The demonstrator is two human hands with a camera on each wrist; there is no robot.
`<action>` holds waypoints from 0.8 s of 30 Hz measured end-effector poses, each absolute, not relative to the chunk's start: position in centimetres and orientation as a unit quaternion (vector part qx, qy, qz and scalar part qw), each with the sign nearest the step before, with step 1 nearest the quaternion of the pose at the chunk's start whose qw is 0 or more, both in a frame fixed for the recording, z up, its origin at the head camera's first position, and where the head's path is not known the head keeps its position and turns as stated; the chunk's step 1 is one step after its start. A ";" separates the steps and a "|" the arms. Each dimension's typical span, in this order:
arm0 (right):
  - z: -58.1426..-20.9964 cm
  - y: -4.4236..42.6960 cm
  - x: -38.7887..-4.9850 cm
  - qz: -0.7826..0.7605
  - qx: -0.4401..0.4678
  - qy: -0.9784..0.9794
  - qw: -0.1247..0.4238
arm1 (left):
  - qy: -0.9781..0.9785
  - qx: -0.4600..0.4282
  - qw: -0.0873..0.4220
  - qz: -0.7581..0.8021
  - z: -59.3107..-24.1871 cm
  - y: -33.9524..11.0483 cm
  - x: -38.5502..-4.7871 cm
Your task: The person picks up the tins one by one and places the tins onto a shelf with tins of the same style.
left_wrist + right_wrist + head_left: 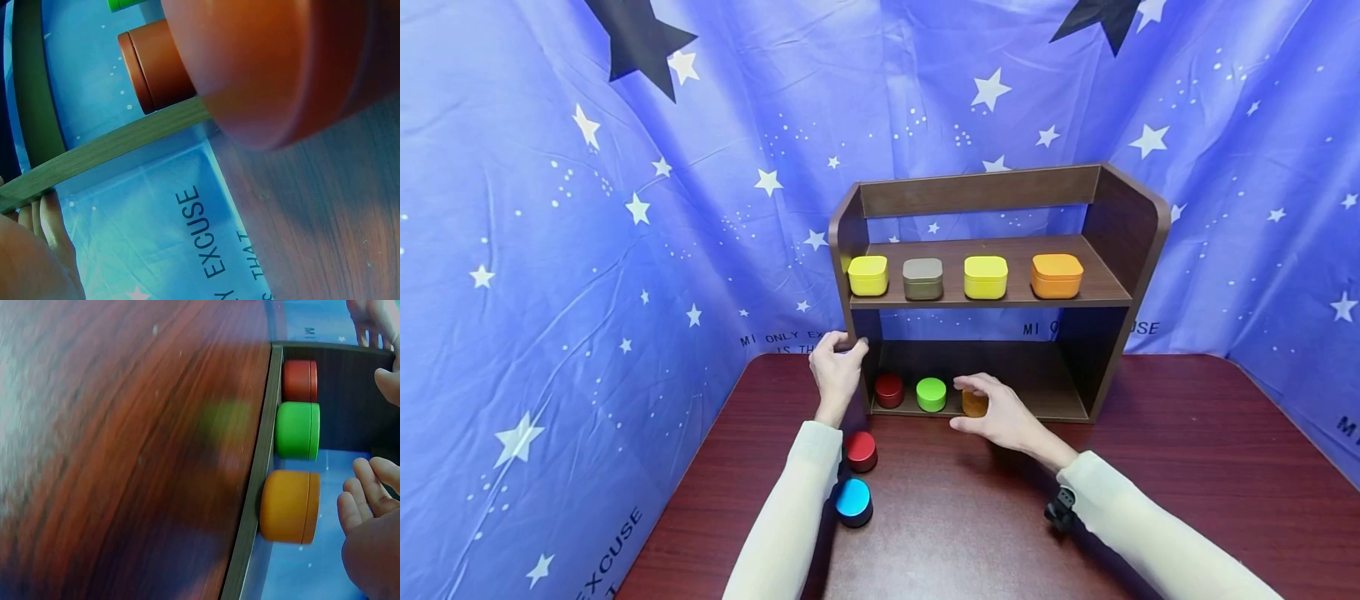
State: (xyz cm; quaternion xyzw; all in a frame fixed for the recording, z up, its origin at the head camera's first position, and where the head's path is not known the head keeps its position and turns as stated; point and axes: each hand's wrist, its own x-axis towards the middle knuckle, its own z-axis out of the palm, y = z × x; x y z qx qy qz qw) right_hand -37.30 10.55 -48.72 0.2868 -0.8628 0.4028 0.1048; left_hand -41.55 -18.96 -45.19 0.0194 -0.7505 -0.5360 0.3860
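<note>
My left hand grips the left side panel of a brown two-tier wooden shelf; the left wrist view shows its fingers on the panel's far side. On the lower tier, a round orange tin stands at the front edge. My right hand is beside that tin, thumb and fingers spread, with a gap between them and the tin in the right wrist view. Left of it sit a round green tin and a round dark red tin.
Four-cornered tins line the upper tier: yellow, grey, yellow and orange. A red round tin and a blue-topped round tin stand on the reddish table by my left forearm. Starry blue curtains hang behind.
</note>
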 end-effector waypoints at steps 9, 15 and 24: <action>-49.0 8.9 -36.1 0.421 0.322 -0.845 0.067 | -0.752 0.021 0.384 -0.535 -45.2 -19.0 -41.6; -49.2 7.4 -35.4 0.419 0.336 -0.843 0.038 | -0.747 0.017 0.391 -0.537 -45.3 -19.0 -41.6; -49.3 5.0 -34.7 0.408 0.351 -0.843 0.009 | -0.753 0.020 0.396 -0.524 -45.2 -18.9 -41.6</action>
